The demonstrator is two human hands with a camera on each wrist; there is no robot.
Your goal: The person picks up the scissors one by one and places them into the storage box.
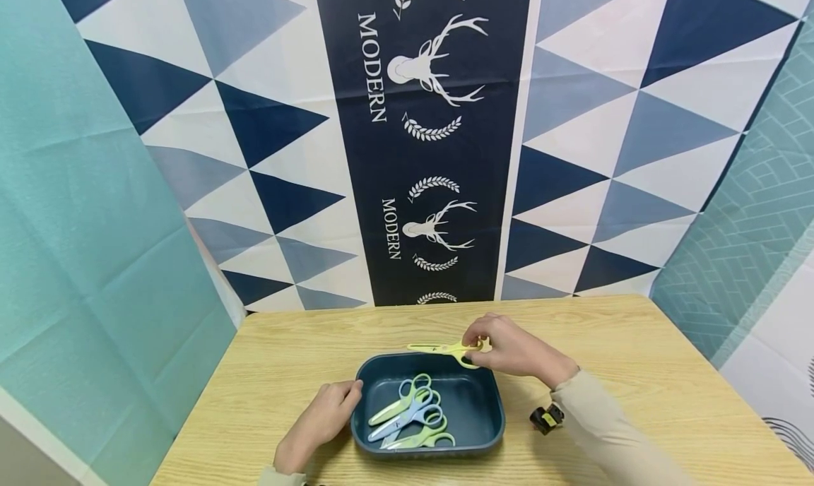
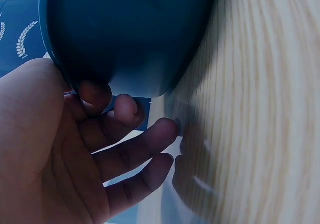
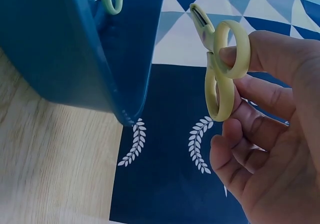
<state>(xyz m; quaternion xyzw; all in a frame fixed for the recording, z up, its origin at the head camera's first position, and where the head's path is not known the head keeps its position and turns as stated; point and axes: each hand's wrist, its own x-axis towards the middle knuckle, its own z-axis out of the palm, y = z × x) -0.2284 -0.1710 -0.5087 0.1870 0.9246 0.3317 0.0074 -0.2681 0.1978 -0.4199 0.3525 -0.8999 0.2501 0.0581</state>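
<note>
My right hand [image 1: 502,345] pinches a pair of yellow scissors [image 1: 439,348] by the handle loops, above the far right edge of a dark blue plastic bin [image 1: 473,412]. In the right wrist view the scissors [image 3: 220,91] hang beside the bin wall [image 3: 75,78], thumb at one loop. My left hand [image 1: 324,412] grips the bin's left rim. The left wrist view shows its thumb side at the rim and the other fingers [image 2: 160,134] loosely bent outside the wall. Inside the bin, blue scissors [image 1: 400,419] lie across green scissors [image 1: 384,413], with more green scissors [image 1: 413,441] nearer the front.
The bin stands on a light wood-grain table [image 1: 267,373]. By the right sleeve [image 1: 598,415] is a small black object [image 1: 545,419] with a yellow mark. Behind the table hangs a patterned cloth [image 1: 439,154] with triangles and deer heads; a teal sheet [image 1: 114,246] hangs at left.
</note>
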